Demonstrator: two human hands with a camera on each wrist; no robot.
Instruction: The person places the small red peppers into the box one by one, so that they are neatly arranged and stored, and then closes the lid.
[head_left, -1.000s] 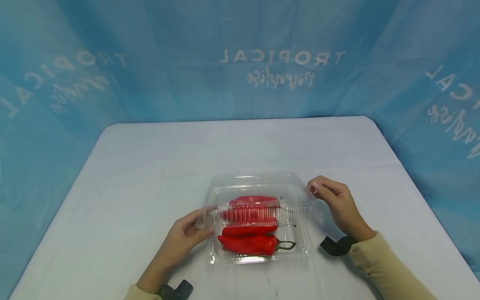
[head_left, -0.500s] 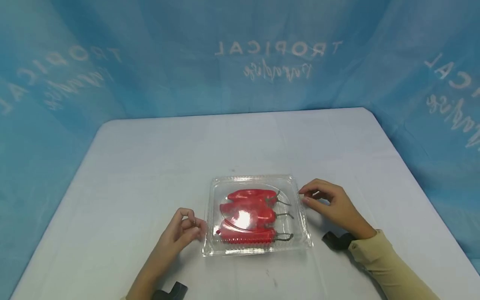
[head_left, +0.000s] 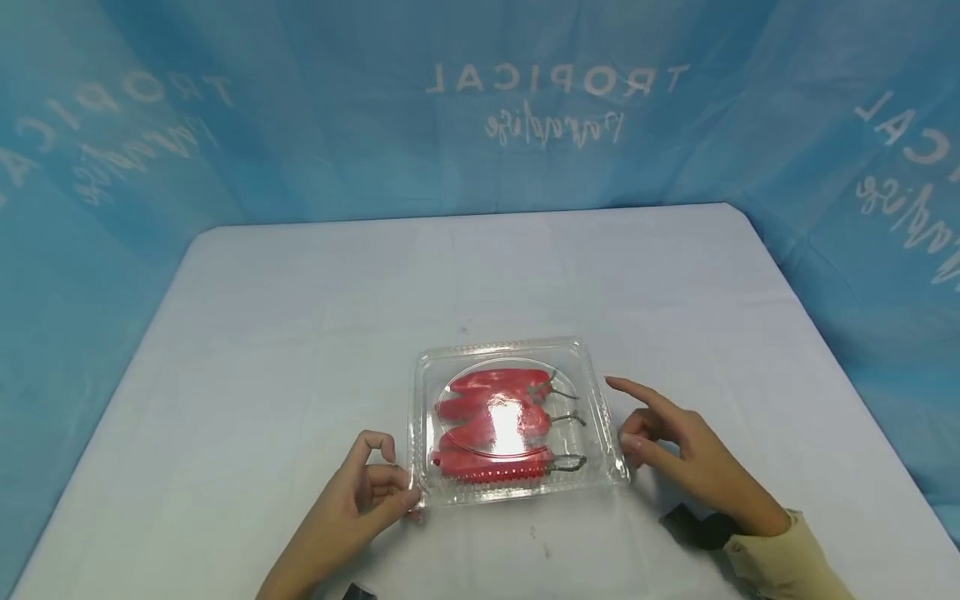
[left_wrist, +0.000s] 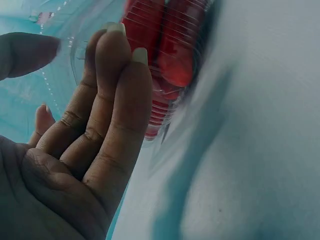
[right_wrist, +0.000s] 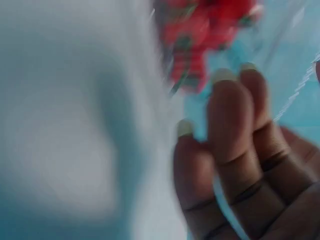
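Observation:
A clear plastic clamshell container [head_left: 517,492] sits on the white table, lid down, with several red peppers [head_left: 495,383] inside, their green stems pointing right. At its near left corner, the thumb and curled fingers of my left hand [head_left: 348,504] pinch the rim. In the left wrist view the peppers [left_wrist: 177,55] show through the ribbed side, beyond the fingertips [left_wrist: 127,47]. My right hand [head_left: 682,454] stands beside the container's right edge, index finger extended and the others loosely bent. The right wrist view is blurred; peppers [right_wrist: 195,40] appear beyond those fingers [right_wrist: 230,110].
The white-covered table [head_left: 315,308] extends around the container. Blue printed cloth [head_left: 337,108] hangs behind it and at both sides. Dark wrist mounts, one by the right sleeve [head_left: 783,554], sit close to the table. Light glares off the lid.
The raised lid has come down over the peppers. My left hand drew off the rim, then reached the near left corner. My right hand let go of the lid and slid toward the near right corner.

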